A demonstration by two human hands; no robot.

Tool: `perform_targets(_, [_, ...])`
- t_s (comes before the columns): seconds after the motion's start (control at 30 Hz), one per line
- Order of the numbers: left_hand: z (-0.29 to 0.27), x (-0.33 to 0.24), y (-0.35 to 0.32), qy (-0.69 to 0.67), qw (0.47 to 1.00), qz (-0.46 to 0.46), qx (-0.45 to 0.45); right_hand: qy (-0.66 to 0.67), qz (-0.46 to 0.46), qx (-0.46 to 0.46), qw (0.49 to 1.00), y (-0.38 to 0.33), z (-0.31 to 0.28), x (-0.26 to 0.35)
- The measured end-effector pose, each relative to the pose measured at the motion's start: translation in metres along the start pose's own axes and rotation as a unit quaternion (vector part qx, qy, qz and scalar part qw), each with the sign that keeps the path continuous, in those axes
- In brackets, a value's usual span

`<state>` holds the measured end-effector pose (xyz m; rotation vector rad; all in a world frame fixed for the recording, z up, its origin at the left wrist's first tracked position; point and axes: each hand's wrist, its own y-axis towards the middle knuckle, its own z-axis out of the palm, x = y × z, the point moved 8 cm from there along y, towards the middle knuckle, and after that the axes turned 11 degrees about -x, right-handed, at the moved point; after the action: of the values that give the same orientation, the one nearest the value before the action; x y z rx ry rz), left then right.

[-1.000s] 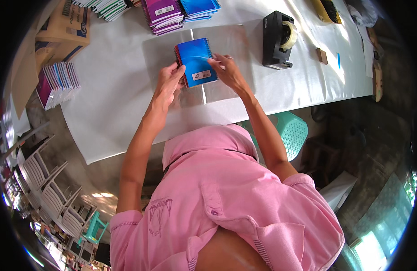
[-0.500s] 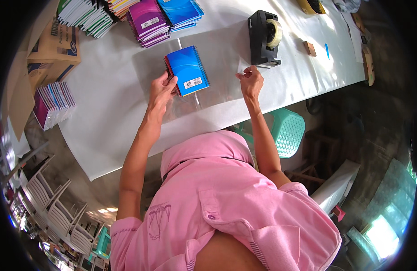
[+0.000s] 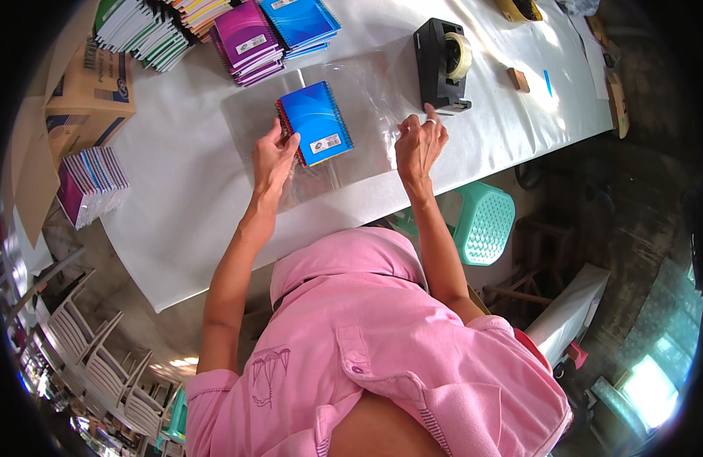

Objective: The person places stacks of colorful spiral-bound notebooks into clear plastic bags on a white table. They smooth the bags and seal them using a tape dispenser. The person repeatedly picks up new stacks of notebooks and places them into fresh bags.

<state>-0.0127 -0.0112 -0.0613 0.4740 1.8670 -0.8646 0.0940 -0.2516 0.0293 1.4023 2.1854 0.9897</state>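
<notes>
A small stack of spiral notebooks with a blue cover on top (image 3: 315,122) lies tilted on a clear plastic sheet (image 3: 359,84) spread over the table. My left hand (image 3: 274,156) grips the stack's left side, its thumb at the cover's edge. To the right, my right hand (image 3: 421,146) pinches the right edge of the plastic sheet between thumb and forefinger, the other fingers partly curled. Just beyond that hand stands a black tape dispenser (image 3: 435,68) with a roll of clear tape (image 3: 459,57).
Purple notebooks (image 3: 246,38), blue notebooks (image 3: 302,23) and green-edged ones (image 3: 142,34) stand stacked at the far left. A wrapped notebook bundle (image 3: 92,183) sits near a cardboard box (image 3: 92,95). Rightward are a brown block (image 3: 519,80), a blue strip (image 3: 548,82) and a green stool (image 3: 484,225).
My right hand has shifted slightly left and nearer, and the plastic sheet's right part now looks more raised and wrinkled. My left hand stays on the notebooks.
</notes>
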Motion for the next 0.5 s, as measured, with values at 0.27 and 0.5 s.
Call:
perform_targets(0.27, [0.007, 0.009, 0.006, -0.021, 1.000, -0.003, 0.019, 0.266, 0.021, 0.195, 0.944, -0.013, -0.014, 0.121])
perform_targets(0.5, [0.015, -0.016, -0.016, 0.025, 1.000, -0.006, -0.008, 0.314, -0.153, 0.315, 0.882, -0.025, -0.001, 0.127])
